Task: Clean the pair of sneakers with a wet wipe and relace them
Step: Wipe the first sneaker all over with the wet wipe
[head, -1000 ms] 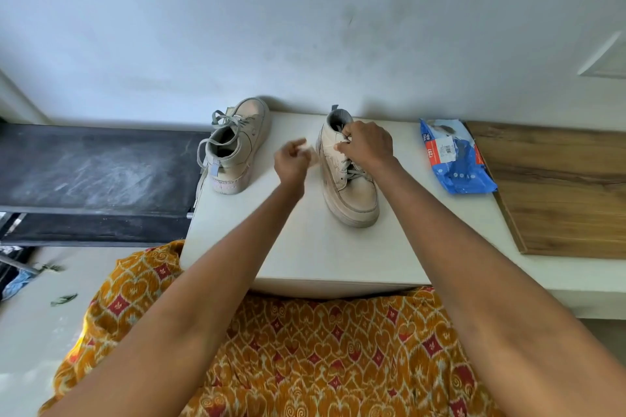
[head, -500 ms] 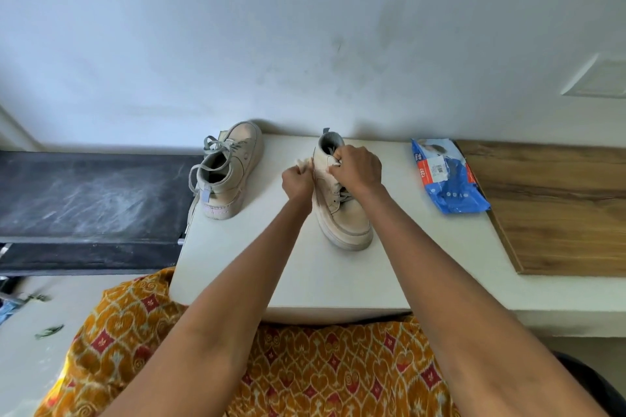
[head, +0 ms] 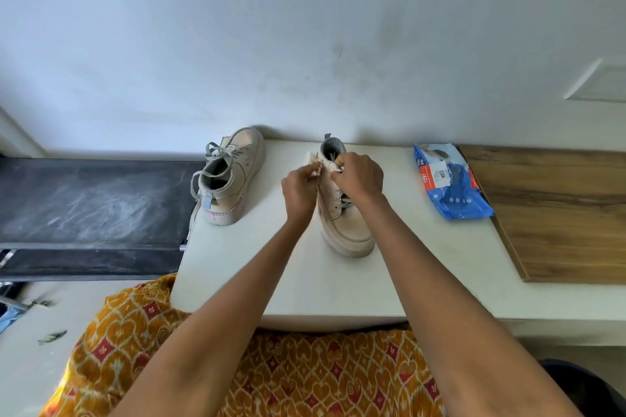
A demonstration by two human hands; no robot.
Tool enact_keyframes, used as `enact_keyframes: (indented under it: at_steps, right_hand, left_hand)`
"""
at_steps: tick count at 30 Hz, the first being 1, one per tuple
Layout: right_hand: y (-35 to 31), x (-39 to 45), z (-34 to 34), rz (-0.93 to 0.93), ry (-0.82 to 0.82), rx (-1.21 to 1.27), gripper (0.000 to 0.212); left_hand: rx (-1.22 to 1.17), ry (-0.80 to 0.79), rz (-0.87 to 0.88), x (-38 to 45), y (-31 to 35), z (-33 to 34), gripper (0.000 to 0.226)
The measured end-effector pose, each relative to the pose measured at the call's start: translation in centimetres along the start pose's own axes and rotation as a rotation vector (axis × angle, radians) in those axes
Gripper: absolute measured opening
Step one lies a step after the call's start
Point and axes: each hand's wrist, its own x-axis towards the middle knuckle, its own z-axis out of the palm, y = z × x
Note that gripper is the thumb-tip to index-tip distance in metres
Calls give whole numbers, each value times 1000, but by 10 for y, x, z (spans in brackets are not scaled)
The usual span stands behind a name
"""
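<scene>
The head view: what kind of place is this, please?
Probably a room in a home, not a workshop: a plain painted wall, a white table set against it, and a wood-grain board beside. A pack of wet wipes lies by the sneakers.

Both arms are bare up to the edge of the picture, with no sleeves, and the left hand and right hand wear no gloves. The garment over the lap is mustard-orange, printed with cream heart-like curls and small red diamonds.

White table, two sneakers, blue wipes packet, wooden board
</scene>
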Motion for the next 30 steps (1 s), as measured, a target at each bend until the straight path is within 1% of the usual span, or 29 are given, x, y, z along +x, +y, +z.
enact_keyframes:
  at_steps: [2, 5, 6, 7, 8, 10, 11, 15, 17, 19, 22, 24, 26, 27, 29, 30]
  right_hand:
    - [0, -1, -1, 8, -3, 11, 15]
    - [-1, -1, -1, 4, -21, 11, 16]
    - [-1, -2, -1, -2, -21, 11, 17]
    - [0, -4, 1, -10, -12, 19, 20]
    - [1, -8, 2, -24, 4, 32, 26]
    - [5, -18, 8, -66, 62, 73, 38]
    - [7, -24, 12, -95, 95, 86, 42]
    - [15, -34, 24, -215, 154, 28, 46]
    - [24, -31, 25, -274, 145, 19, 47]
    - [36, -29, 26, -363, 144, 18, 51]
    - [51, -28, 25, -454, 164, 45, 61]
    - [52, -29, 28, -473, 232, 39, 61]
    - [46, -30, 32, -469, 315, 26, 50]
    - [43, -29, 35, -471, 353, 19, 43]
    - [41, -24, 39, -511, 392, -42, 34]
    - [42, -21, 40, -534, 375, -88, 36]
  left_hand:
    - [69, -41, 132, -24, -5, -6, 27]
    - [254, -152, 408, -45, -18, -19, 30]
    - [284, -178, 447, -46, -23, -23, 31]
    - [283, -179, 423, -44, -25, -26, 31]
    - [241, -150, 353, -40, -25, -28, 30]
    - [122, -37, 176, -28, -21, -29, 27]
    - [93, 5, 119, -23, -16, -28, 25]
    - [84, 31, 100, -14, -1, -21, 19]
    - [56, 54, 35, -17, 3, -16, 19]
    - [30, 47, -14, -25, 3, -8, 23]
    - [-7, -1, 34, -48, -1, -1, 24]
    - [41, -60, 113, -60, -13, -4, 26]
    - [144, -131, 214, -63, -28, -11, 30]
    - [175, -150, 236, -61, -33, -14, 30]
    - [147, -118, 200, -53, -33, -19, 28]
    - [106, -77, 151, -48, -30, -20, 26]
